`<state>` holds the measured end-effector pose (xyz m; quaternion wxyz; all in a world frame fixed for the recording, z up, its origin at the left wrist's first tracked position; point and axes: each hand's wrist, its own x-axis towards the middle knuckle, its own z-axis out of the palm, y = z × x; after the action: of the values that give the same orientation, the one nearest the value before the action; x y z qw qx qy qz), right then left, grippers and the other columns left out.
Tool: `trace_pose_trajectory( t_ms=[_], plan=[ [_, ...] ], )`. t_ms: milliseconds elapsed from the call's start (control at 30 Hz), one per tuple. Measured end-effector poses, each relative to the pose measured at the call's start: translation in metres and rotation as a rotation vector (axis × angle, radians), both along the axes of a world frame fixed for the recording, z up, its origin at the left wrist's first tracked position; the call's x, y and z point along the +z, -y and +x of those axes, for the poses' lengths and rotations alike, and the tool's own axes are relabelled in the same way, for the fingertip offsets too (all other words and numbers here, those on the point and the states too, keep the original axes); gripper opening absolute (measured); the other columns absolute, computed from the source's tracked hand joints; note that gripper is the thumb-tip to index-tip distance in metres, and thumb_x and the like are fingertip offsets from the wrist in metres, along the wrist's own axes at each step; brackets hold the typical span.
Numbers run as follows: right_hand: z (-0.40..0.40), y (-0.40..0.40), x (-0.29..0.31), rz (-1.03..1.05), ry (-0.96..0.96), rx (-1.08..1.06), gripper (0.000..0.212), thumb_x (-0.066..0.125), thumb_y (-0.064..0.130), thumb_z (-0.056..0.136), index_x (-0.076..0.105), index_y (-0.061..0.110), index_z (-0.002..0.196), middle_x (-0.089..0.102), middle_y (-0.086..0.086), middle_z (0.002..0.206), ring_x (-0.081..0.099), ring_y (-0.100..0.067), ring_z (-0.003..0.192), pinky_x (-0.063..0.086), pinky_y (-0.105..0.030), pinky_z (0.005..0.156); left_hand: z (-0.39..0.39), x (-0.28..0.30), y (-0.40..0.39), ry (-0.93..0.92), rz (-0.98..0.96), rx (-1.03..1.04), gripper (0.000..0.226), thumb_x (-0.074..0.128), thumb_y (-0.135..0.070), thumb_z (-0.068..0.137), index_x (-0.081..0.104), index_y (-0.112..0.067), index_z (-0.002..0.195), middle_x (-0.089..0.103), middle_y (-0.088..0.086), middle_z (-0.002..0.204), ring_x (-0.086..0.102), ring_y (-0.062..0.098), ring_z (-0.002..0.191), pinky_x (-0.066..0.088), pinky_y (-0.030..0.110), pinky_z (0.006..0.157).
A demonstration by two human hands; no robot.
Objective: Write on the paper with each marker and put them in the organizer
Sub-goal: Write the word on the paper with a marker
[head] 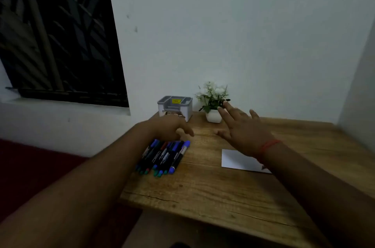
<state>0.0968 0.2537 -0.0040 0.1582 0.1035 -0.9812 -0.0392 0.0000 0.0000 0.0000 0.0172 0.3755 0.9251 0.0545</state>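
Observation:
Several markers [164, 156] with blue, green and red caps lie side by side near the left edge of the wooden table [213, 191]. My left hand [168, 128] hovers just behind them with fingers loosely curled downward, holding nothing. A white paper [237, 160] lies to the right, partly hidden under my right wrist. My right hand [241, 134] is held above the table with fingers spread and straight, empty. The grey organizer [175, 106] stands at the back of the table against the wall, its compartments look empty.
A small white pot with a green plant [214, 103] stands right of the organizer, close to my right fingertips. A wall runs behind the table and another on the right. A dark window is at upper left; the floor drops off left of the table.

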Motion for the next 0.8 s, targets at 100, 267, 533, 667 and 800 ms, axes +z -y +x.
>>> trace_pose_trajectory(
  t_ms=[100,267,533,667,800],
  plan=[
    [-0.001,-0.004,-0.002,0.01,-0.039,0.021,0.094,-0.006,0.078,0.08,0.005,0.028,0.159,0.001,0.001,0.169,0.029,-0.021,0.15,0.021,-0.054,0.121,-0.002,-0.005,-0.005,0.086,-0.111,-0.012,0.041,0.065,-0.008,0.089,0.067,-0.033,0.122,0.06,-0.005,0.129,0.055,0.015,0.117,0.046,0.038,0.102],
    [-0.005,-0.008,-0.005,0.018,-0.053,0.064,0.104,-0.024,0.077,0.073,0.007,0.028,0.159,0.007,0.0,0.169,0.036,-0.019,0.146,0.024,-0.05,0.122,-0.01,-0.008,-0.018,0.096,-0.158,-0.087,0.033,0.067,-0.013,0.09,0.07,-0.031,0.117,0.06,-0.005,0.122,0.055,0.012,0.108,0.045,0.027,0.092],
    [-0.003,-0.026,-0.005,-0.042,-0.088,0.102,0.073,0.019,0.064,0.097,0.019,0.025,0.158,0.023,0.001,0.165,0.039,-0.018,0.143,0.028,-0.042,0.12,-0.029,-0.007,-0.016,0.14,-0.046,-0.068,0.025,0.072,-0.023,0.088,0.07,-0.029,0.112,0.066,-0.012,0.114,0.058,0.004,0.104,0.046,0.027,0.092],
    [-0.003,-0.052,-0.008,-0.266,-0.075,0.111,0.058,0.058,0.036,0.097,0.036,0.027,0.15,0.056,0.004,0.139,0.059,-0.011,0.116,0.049,-0.031,0.097,-0.024,0.01,-0.021,0.209,0.283,-0.059,0.02,0.068,-0.018,0.092,0.068,-0.034,0.105,0.067,-0.017,0.103,0.061,-0.006,0.096,0.042,0.007,0.081],
    [0.004,-0.056,-0.015,-0.817,0.135,0.225,0.049,0.069,0.03,0.091,0.052,0.033,0.136,0.068,0.008,0.11,0.067,-0.005,0.091,0.058,-0.022,0.083,-0.011,0.014,-0.07,0.257,0.394,-0.148,0.018,0.063,-0.025,0.095,0.066,-0.035,0.11,0.068,-0.014,0.107,0.061,-0.003,0.099,0.046,0.015,0.083]
  ],
)
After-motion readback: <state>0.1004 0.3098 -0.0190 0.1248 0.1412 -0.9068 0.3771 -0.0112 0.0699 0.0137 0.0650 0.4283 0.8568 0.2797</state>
